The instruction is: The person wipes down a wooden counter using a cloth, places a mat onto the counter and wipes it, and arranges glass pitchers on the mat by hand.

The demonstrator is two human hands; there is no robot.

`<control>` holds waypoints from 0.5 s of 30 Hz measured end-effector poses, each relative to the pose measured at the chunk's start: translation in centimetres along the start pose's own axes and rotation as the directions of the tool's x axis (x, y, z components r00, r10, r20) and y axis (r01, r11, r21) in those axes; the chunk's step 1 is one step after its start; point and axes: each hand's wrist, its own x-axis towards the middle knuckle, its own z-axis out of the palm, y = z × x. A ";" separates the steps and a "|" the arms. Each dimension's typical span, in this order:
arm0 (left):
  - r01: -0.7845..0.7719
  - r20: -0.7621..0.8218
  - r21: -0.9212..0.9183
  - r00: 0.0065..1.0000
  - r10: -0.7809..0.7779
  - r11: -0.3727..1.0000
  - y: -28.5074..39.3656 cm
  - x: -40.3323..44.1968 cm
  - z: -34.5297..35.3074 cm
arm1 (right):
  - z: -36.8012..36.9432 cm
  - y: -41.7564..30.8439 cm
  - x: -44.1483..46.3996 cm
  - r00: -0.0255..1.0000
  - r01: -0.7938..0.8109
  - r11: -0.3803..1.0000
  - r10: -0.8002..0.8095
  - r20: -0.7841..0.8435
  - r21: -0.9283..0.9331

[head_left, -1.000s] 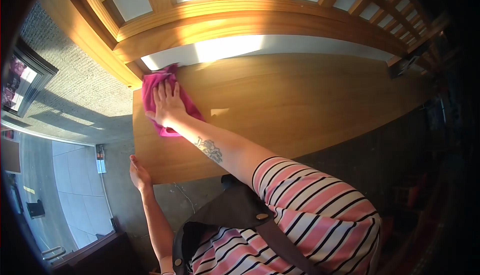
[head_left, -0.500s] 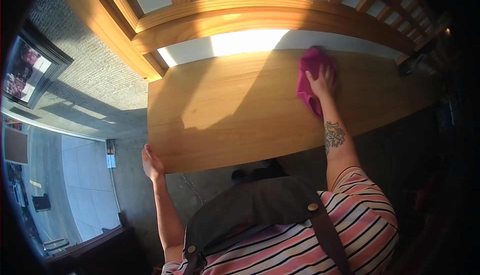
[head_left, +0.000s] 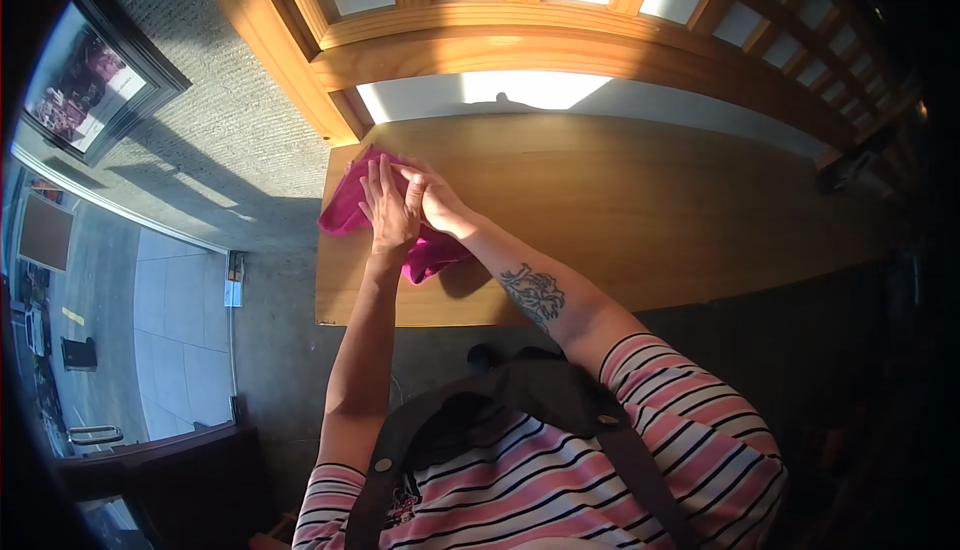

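A magenta cloth (head_left: 345, 205) lies bunched at the left end of a wooden tabletop (head_left: 600, 210). My right hand (head_left: 440, 205) rests on the cloth and holds it, its fingers partly hidden behind my left hand. My left hand (head_left: 392, 208) has its fingers stretched out and overlaps the right hand above the cloth. Whether the left palm touches the cloth or only the right hand, I cannot tell. One corner of the cloth hangs out below my wrists, still over the wood.
A wooden lattice partition (head_left: 480, 45) with white panels runs along the table's back edge. On the textured wall at left hangs a framed picture (head_left: 90, 90). A glass door (head_left: 180, 340) stands at lower left. Concrete floor (head_left: 275, 300) borders the table.
My right hand has swept the cloth from the right half of the table to its left end. My left hand has left the table's left corner and come up beside the right.
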 end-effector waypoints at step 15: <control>-0.043 -0.089 0.602 0.989 0.121 0.797 4.7 5.5 12.0 | -31.8 -15.4 -30.2 0.798 -0.307 0.546 -0.299 -0.523 -0.780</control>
